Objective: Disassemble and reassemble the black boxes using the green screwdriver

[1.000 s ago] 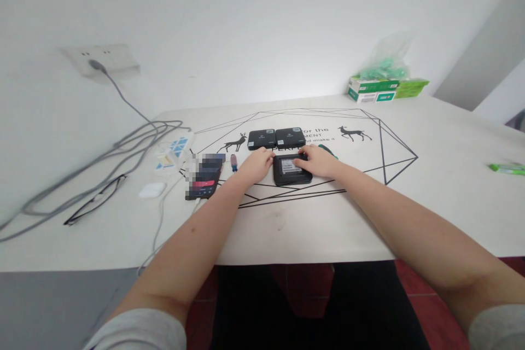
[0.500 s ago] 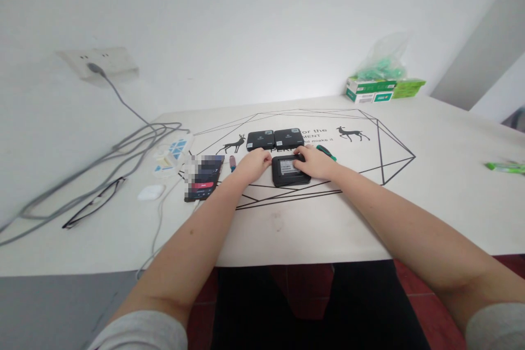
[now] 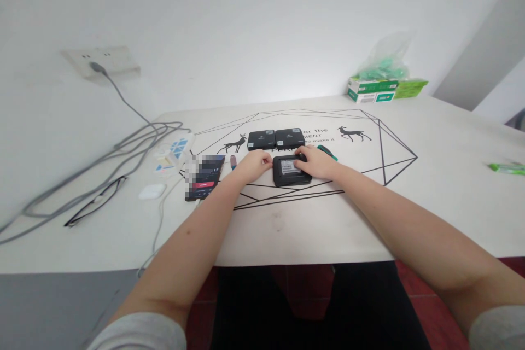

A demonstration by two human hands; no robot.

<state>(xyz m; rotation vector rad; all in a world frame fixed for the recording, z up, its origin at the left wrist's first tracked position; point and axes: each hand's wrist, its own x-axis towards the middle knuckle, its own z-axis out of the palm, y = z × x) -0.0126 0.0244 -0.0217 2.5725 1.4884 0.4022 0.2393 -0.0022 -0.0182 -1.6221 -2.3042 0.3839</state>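
Observation:
A flat black box (image 3: 292, 179), like a TV box, lies on the table with its labelled side up. My right hand (image 3: 315, 163) grips its right side, thumb over the top by the label. At its left edge, my left hand (image 3: 253, 165) is closed with the fingertips pinched together; what they hold, if anything, is too small to make out. Two similar black boxes, one on the left (image 3: 261, 140) and one on the right (image 3: 290, 137), sit side by side just behind. A green-and-black handle (image 3: 327, 153) shows beyond my right hand, and a small reddish-blue handle (image 3: 233, 162) lies beside my left.
Left of my hands are a phone (image 3: 208, 175), a white case (image 3: 152, 191), eyeglasses (image 3: 96, 202) and looped grey cable (image 3: 141, 136) running from a wall socket (image 3: 118, 61). Green-white cartons (image 3: 372, 91) with a plastic bag stand at the back right; a green packet (image 3: 507, 168) lies far right.
Both hands keep nearly the same place at the black box. The whole view shifts very slightly.

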